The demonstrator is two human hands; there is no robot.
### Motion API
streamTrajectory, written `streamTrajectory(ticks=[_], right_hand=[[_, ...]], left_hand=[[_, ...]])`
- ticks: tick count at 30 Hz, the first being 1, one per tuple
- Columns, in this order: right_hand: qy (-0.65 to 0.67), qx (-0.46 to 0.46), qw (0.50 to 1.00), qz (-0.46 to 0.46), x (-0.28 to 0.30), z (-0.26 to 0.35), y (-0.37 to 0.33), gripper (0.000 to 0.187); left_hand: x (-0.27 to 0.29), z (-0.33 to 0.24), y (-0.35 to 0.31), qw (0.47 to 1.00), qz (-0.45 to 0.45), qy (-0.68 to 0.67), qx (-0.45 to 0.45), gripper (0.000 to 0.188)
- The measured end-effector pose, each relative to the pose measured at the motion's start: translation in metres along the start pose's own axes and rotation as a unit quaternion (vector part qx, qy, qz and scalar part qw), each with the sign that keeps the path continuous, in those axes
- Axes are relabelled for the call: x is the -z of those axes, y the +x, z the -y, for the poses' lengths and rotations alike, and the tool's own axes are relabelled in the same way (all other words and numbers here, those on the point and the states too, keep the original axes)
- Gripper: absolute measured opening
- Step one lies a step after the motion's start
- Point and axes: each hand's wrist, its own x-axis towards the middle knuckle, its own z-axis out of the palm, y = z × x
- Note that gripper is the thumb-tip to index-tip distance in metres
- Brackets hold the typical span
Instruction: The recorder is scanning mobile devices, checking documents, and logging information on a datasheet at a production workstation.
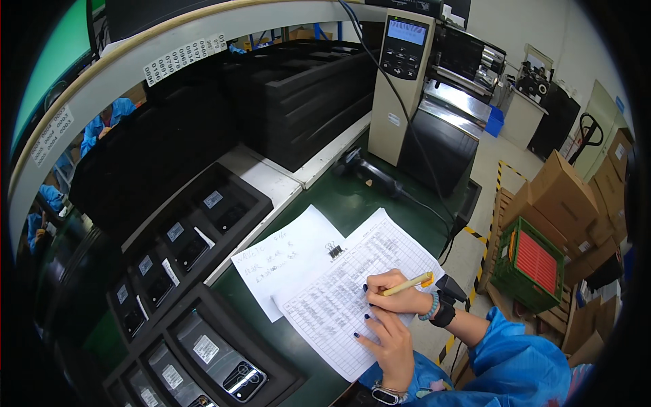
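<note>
My left hand lies flat and empty on the lower part of the ruled form, fingers spread, gripping nothing, only pressing the sheet to the green bench top. Just beyond it my right hand is closed around the yellow pen, with a bead bracelet and a small black device at that wrist.

To write well here, I judge I should keep my left palm weighing on the paper close to the row I am filling, so the sheet does not creep, and move the pen with small finger strokes so each mark stays inside its narrow cell. I should keep my wrist low, too, so it does not drag over what is written.

The pen lies nearly level across my knuckles. Its long axis runs from lower left to upper right, the writing tip hidden under my fingers toward the left, the blunt yellow end pointing right and slightly away from me.

The form itself is long from my near right toward a black binder clip at its far edge, where it overlaps a plain handwritten sheet. To the left stand black trays holding labelled dark devices. Farther off lies a handheld scanner, then a beige label printer.
</note>
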Motion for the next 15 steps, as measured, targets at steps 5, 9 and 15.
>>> streamTrajectory(ticks=[5,9,15], right_hand=[[-0.005,0.025,1.0,-0.005,-0.0027,-0.0008,0.0027,0.019],[-0.03,0.038,0.999,-0.001,-0.0018,-0.0011,0.0027,0.018],[-0.031,0.049,0.998,0.006,-0.0024,-0.0043,0.0019,0.02]], left_hand=[[0.0018,0.0,0.0003,1.0,0.016,-0.017,0.012,0.037],[0.0015,0.0008,0.0007,1.0,0.012,-0.009,0.006,0.037],[0.0012,0.0007,0.0006,1.0,0.008,0.0,-0.001,0.036]])
